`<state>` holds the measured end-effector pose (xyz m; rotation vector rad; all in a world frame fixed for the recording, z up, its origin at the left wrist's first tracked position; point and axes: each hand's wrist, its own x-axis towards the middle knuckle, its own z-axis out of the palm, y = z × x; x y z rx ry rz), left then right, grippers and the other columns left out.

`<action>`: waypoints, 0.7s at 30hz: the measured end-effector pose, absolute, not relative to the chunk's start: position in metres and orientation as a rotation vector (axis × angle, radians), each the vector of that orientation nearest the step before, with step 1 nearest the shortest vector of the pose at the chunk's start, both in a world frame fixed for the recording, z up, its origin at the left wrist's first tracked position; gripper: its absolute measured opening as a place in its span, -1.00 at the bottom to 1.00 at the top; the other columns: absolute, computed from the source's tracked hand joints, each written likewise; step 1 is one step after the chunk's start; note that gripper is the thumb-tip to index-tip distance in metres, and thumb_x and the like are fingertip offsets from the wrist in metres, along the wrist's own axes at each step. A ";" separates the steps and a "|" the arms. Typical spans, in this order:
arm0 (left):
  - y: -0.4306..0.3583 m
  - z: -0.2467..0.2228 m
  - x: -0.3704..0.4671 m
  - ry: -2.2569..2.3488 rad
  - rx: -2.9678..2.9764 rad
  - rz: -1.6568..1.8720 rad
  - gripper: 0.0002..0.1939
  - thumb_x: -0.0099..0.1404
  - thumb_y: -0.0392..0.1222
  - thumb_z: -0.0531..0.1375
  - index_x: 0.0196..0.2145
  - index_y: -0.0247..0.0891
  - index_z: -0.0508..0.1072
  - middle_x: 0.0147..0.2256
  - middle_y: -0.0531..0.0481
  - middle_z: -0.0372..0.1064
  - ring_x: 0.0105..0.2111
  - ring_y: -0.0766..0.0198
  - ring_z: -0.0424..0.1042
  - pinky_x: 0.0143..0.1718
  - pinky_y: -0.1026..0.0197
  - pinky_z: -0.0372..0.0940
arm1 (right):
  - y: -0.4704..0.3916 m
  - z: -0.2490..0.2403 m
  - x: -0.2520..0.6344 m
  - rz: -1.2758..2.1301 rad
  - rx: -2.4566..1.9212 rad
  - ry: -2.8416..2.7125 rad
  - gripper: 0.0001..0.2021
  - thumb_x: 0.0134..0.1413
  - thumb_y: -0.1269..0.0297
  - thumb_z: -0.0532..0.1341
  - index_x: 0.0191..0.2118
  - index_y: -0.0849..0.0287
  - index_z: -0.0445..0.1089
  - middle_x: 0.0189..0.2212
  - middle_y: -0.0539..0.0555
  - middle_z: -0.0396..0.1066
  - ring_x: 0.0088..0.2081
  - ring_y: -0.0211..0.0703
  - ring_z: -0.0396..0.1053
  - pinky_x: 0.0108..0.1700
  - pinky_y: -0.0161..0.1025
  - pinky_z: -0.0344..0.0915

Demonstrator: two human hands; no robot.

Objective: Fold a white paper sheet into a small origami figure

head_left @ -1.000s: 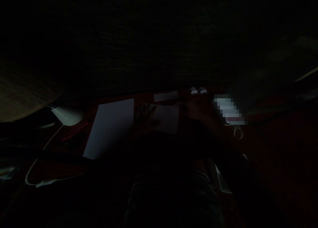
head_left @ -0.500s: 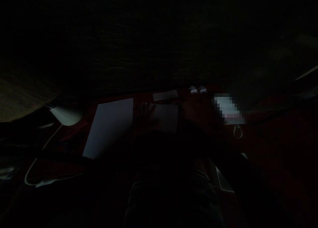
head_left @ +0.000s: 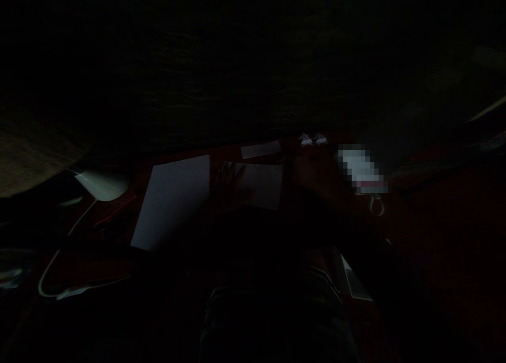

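The scene is very dark. My left hand [head_left: 233, 183] lies with fingers spread over the left side of a small sheet of paper [head_left: 263, 185]. At the right of that sheet is my right hand [head_left: 303, 174], a dim shape whose fingers I cannot make out. A larger white sheet of paper [head_left: 177, 194] lies to the left of my left hand. Beyond the small sheet is a narrow strip of paper [head_left: 261, 149]. Two small folded paper pieces [head_left: 312, 139] stand side by side at the far edge, past my right hand.
On the right lies a pale blurred-out object [head_left: 361, 168] with a cord loop [head_left: 377, 205]. A white cone-shaped object [head_left: 103, 186] and a pale cable [head_left: 49, 271] are at the left. A flat pale-edged object [head_left: 356, 284] shows beside my right arm.
The view has shifted slightly, so things sit a little further left and higher. My left hand still rests on the small sheet; my right hand stays near its right edge.
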<state>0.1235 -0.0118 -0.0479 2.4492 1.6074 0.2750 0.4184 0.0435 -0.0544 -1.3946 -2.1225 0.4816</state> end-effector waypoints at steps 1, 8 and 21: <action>-0.012 -0.048 0.123 1.601 2.445 0.277 0.01 0.43 0.44 0.17 0.58 -0.17 0.03 0.61 -0.34 -0.28 0.60 -0.39 -0.36 0.52 -0.46 -0.37 | 0.044 -0.054 0.421 0.490 -1.401 -2.099 -0.51 0.14 0.56 0.16 0.07 0.03 0.65 0.00 0.12 0.69 0.07 0.11 0.64 0.23 0.04 0.53; -0.013 -0.047 0.125 1.624 2.463 0.260 0.00 0.44 0.43 0.16 0.58 -0.19 0.02 0.60 -0.36 -0.25 0.60 -0.39 -0.34 0.53 -0.45 -0.33 | 0.044 -0.054 0.412 0.512 -1.337 -2.081 -0.45 0.07 0.65 0.16 0.05 0.02 0.67 0.00 0.07 0.70 0.06 0.10 0.64 0.23 0.03 0.53; -0.011 -0.053 0.122 1.668 2.560 0.178 0.02 0.45 0.52 0.05 0.60 -0.15 -0.02 0.61 -0.32 -0.28 0.59 -0.40 -0.31 0.52 -0.48 -0.26 | 0.053 -0.054 0.397 0.488 -1.305 -2.094 -0.62 0.12 0.57 0.22 -0.05 0.10 0.67 -0.02 0.09 0.71 0.01 -0.01 0.65 0.18 -0.10 0.54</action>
